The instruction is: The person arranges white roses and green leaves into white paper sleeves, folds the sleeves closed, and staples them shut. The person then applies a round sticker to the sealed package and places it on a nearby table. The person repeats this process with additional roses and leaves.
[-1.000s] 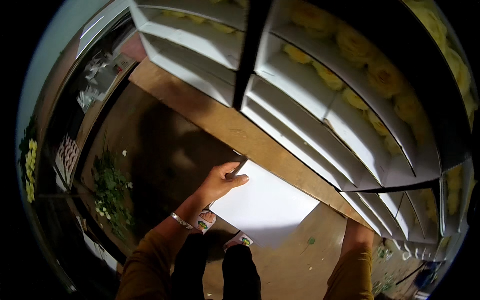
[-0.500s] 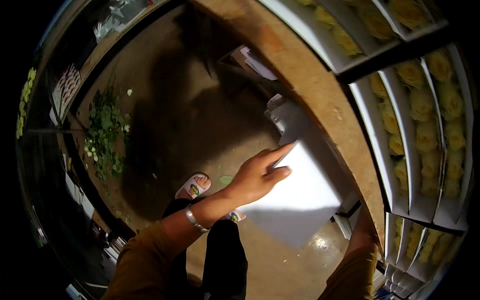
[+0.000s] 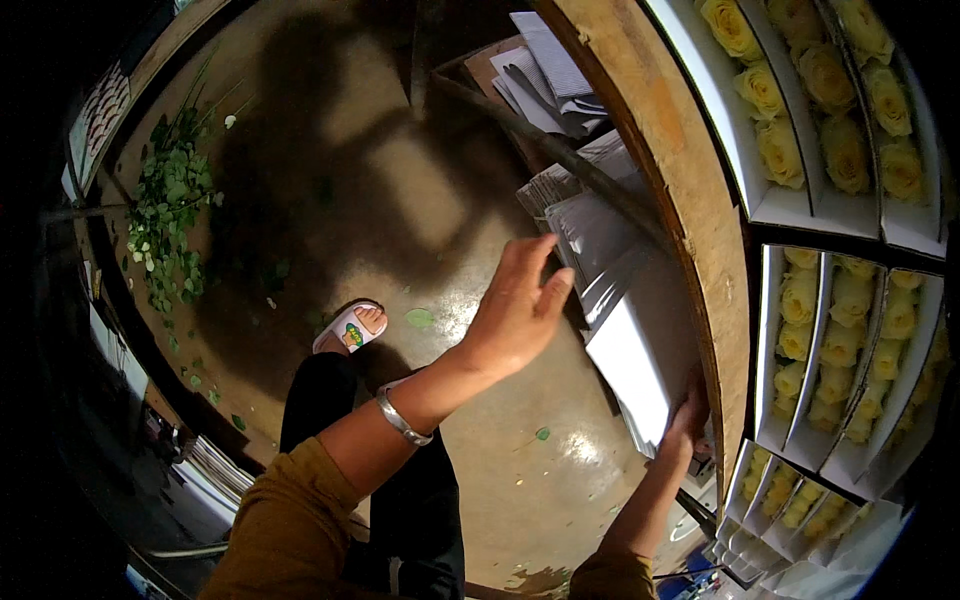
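2 hands [image 3: 512, 312] [image 3: 685, 418] near white sheets [image 3: 640, 345]; sandal [image 3: 334, 330] bears green print [image 3: 353, 336].

Legible text: none. Marking locations are as follows. Left side, near the middle: the white open-toed sandal [image 3: 335, 331] on the left foot [image 3: 372, 318] carries a small printed emblem [image 3: 353, 336] on its strap, mainly green. The emblem includes letter-like shapes, too small to read. Far left: a pale sheet [image 3: 98, 122] bears rows of repeated reddish-dark marks. Whether these marks are characters or a plain pattern cannot be determined.
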Demonstrator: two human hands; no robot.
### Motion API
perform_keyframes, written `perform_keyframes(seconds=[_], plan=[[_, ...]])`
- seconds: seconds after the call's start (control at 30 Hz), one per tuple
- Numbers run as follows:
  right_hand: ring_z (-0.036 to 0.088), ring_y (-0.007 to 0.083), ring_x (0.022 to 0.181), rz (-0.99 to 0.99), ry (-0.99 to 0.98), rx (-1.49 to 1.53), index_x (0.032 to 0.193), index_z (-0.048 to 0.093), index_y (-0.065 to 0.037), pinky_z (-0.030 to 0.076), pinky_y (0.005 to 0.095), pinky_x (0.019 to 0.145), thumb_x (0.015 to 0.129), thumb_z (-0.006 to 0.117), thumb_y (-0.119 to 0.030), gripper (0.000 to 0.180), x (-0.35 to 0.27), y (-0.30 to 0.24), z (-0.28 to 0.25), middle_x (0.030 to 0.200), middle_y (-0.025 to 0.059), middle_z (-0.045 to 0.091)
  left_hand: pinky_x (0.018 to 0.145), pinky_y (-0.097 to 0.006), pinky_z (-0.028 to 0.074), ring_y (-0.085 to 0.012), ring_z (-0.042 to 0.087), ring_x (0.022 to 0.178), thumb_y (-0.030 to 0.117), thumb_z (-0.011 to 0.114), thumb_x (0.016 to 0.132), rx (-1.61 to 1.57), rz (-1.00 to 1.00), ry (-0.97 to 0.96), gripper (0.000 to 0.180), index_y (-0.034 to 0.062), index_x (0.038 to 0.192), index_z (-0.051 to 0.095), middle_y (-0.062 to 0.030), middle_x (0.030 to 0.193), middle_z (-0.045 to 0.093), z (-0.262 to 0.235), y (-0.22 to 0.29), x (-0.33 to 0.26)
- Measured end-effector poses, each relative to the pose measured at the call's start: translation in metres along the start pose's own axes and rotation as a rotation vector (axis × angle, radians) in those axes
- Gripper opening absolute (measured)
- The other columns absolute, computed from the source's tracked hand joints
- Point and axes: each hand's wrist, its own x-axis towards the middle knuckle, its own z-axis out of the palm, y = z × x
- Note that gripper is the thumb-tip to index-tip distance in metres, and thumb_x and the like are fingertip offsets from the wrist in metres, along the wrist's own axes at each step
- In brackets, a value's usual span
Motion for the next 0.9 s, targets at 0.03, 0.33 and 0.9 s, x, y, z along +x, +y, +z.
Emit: perform_keyframes(seconds=[0.03,0.33,0.9], plan=[[0.038,0.0235,0.116,-0.045,-0.041,-0.019,0.129,0.035,0.003,0.026,0.0302,0.099,0.085,0.055,-0.029,0.058,0.009,0.002,-0.001,0.127,0.0112,0.042,0.073,-0.029,0.048,-0.0214,0.053,0.095,0.023,0.050,0.089,0.026,-0.062,-0.020,0.043,-0.0012,0.122,0.036,-0.0152,0.105,0.049,-0.001,-0.002,-0.001],[0.036,0.0207,0.115,-0.167,-0.113,-0.301,0.129,0.037,-0.005,0.031,0.0304,0.094,0.088,0.052,-0.034,0.052,0.083,0.066,-0.017,0.129,0.0072,0.037,0.063,-0.027,0.044,-0.0136,0.056,0.069,0.019,0.048,0.090,-0.186,-0.276,-0.088,0.028,0.0016,0.111,0.040,-0.0098,0.081,0.055,0.011,-0.006,0.015],[0.056,0.0143,0.064,0.693,-0.832,-0.419,0.088,0.056,-0.001,0.048,0.0283,0.060,0.086,0.049,-0.043,0.043,-0.314,0.194,-0.088,0.069,0.0054,0.057,0.080,-0.043,0.044,-0.0369,0.054,0.094,0.038,0.045,0.085,0.969,-0.621,-1.336,0.040,0.0033,0.105,0.051,-0.0192,0.099,0.057,-0.296,-0.041,-0.175]])
